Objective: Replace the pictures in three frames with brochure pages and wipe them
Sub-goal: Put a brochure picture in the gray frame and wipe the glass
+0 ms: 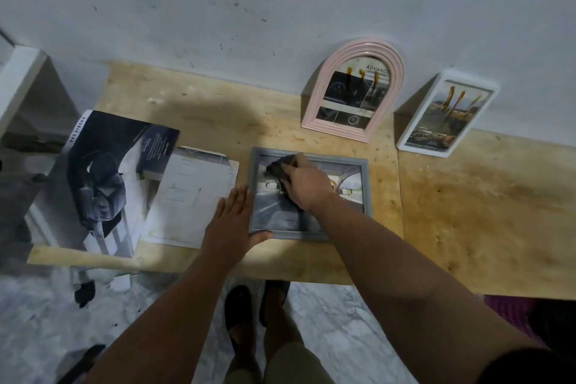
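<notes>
A grey rectangular frame lies flat on the wooden table, holding a brochure page of a car interior. My right hand grips a dark cloth and presses it on the frame's glass near the upper left. My left hand lies flat with straight fingers against the frame's left edge, thumb at the lower left corner. A pink arched frame and a white rectangular frame lean on the wall behind, each with a brochure page inside.
A car brochure lies open at the table's left, overlapped by a loose white page. A white shelf stands at far left. Paper scraps lie on the marble floor by my sandalled feet.
</notes>
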